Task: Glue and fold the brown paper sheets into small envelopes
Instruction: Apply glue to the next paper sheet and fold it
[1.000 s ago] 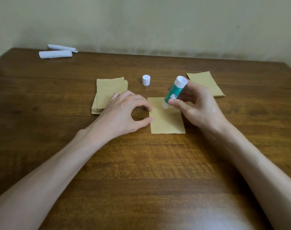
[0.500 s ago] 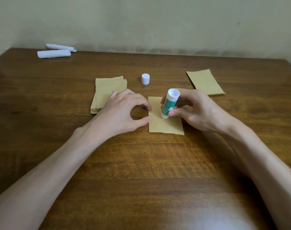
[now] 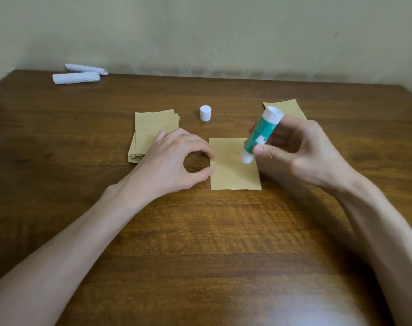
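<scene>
A single brown paper sheet [image 3: 232, 170] lies flat on the wooden table [image 3: 200, 243] in the middle. My left hand [image 3: 174, 161] presses its left edge with the tips of the thumb and forefinger, which form a ring. My right hand [image 3: 301, 149] grips a green and white glue stick [image 3: 259, 135], tilted, with its white glue end down over the sheet's upper right part. Whether the tip touches the paper is blurred. A stack of brown sheets [image 3: 150, 132] lies to the left, partly under my left hand.
The glue stick's white cap [image 3: 205, 113] stands upright behind the sheet. A folded brown piece [image 3: 287, 108] lies at the back right, partly hidden by my right hand. Two white paper rolls [image 3: 76, 77] lie at the table's far left corner by the wall.
The glue stick has gone from upright near the sheet's left part to tilted over its upper right part, moved by my right hand. My left hand keeps holding the left edge.
</scene>
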